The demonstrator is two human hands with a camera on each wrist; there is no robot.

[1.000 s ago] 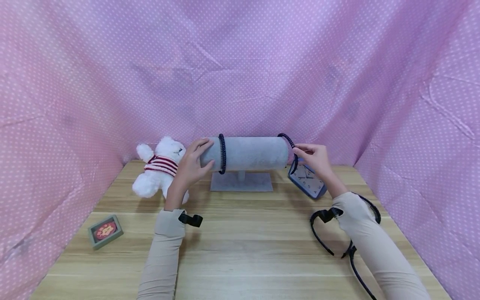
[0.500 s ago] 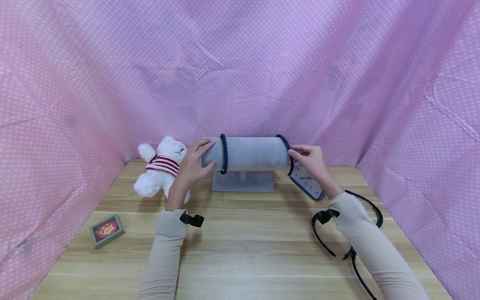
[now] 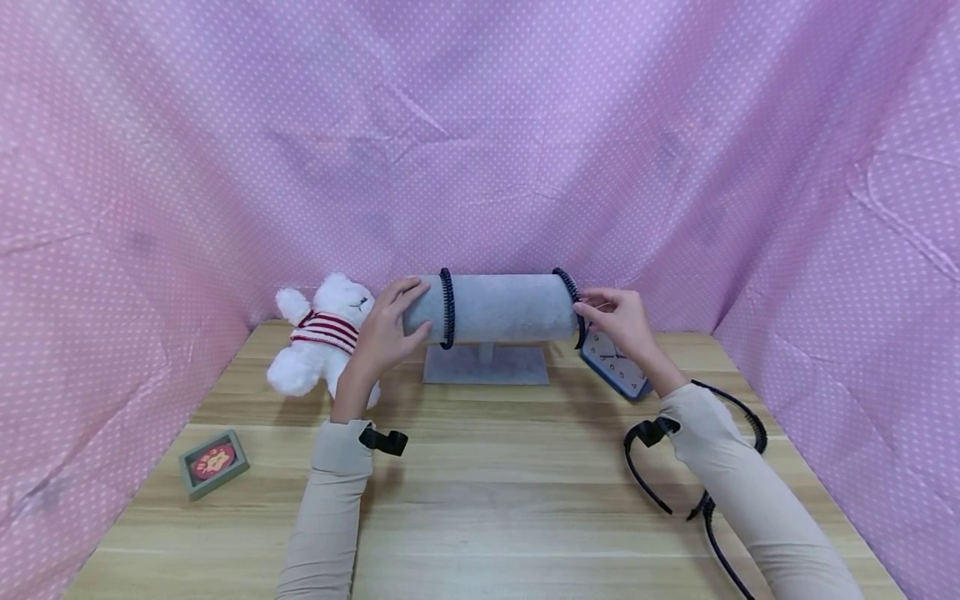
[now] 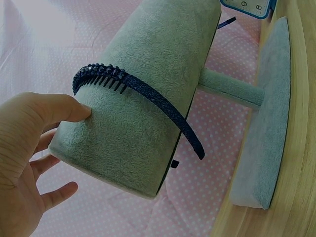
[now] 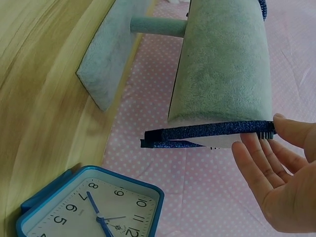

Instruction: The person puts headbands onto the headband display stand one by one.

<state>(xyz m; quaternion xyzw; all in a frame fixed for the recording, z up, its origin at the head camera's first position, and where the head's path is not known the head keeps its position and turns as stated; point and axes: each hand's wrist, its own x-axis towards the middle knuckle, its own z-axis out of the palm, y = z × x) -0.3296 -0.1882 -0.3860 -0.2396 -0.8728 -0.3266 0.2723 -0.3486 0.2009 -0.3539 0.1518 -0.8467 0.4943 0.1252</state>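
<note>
A grey plush-covered headband display stand has a horizontal roll on a short post and flat base. My left hand holds the roll's left end, with the thumb on its surface. Beside it, a dark beaded headband with comb teeth straddles the roll. At the right end my right hand pinches a second dark headband, thumb outside and fingers inside. In the right wrist view that band lies along the roll's end rim, its two tips pointing toward the table side.
A blue clock stands behind the right hand. More black headbands lie by the right sleeve. A white plush bear in a striped top sits left of the stand; a small green frame lies front left.
My right hand has moved slightly left, bringing the second headband up against the roll's right end. The left hand stays on the roll, and the view shifts slightly.
</note>
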